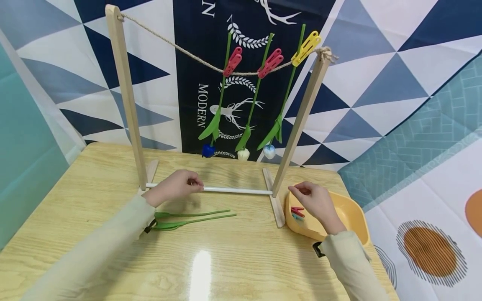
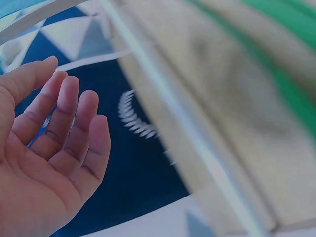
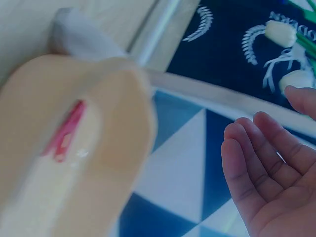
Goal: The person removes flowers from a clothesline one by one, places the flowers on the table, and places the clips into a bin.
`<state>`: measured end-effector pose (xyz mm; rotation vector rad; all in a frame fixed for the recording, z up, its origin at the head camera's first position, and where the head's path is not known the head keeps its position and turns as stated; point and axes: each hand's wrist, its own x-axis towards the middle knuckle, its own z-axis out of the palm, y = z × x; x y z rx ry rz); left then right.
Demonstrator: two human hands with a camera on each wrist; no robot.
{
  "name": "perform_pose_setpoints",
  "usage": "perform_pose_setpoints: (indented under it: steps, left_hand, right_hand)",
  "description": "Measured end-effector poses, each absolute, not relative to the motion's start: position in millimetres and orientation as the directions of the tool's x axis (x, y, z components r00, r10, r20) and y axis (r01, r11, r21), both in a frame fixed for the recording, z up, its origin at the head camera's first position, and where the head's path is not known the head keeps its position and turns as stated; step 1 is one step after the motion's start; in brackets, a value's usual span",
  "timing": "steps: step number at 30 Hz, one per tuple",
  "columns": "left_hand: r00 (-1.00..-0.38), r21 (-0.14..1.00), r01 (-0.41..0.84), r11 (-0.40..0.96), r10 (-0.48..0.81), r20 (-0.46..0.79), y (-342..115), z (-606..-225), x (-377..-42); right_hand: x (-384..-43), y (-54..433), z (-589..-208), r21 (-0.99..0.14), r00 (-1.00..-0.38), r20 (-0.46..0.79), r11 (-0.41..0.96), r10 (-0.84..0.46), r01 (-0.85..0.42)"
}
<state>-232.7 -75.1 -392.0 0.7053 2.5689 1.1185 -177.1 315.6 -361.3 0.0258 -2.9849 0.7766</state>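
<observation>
My left hand (image 1: 178, 185) hovers by the white rod of the stand, loosely bent and holding nothing; the left wrist view shows its bare palm. Below it, two green tulip stems (image 1: 205, 217) lie on the table, their heads hidden by my sleeve. My right hand (image 1: 315, 204) is above the yellow basket (image 1: 354, 211), also holding nothing. Inside that basket are a red clothespin (image 1: 297, 211) and a teal one (image 1: 298, 218). From the rope hang a dark blue tulip (image 1: 208, 151), a white tulip (image 1: 243, 154) and a pale blue tulip (image 1: 269, 151), heads down.
Two red clothespins and a yellow clothespin (image 1: 306, 48) clip the stems to the rope (image 1: 177, 47). It spans two wooden posts (image 1: 126, 83), joined low down by the white rod (image 1: 237, 190). Patterned cloth (image 1: 150, 108) stands behind the wooden table (image 1: 113, 267).
</observation>
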Motion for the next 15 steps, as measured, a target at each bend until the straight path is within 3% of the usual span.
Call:
perform_pose_setpoints:
  steps: [15]
  left_hand:
    - [-0.946, 0.753, 0.301, 0.585, 0.281, 0.161, -87.0, -299.5, -262.1]
  right_hand:
    - [-195.1, 268.4, -295.3, -0.499, -0.970, 0.189, 0.836, -0.151, -0.227]
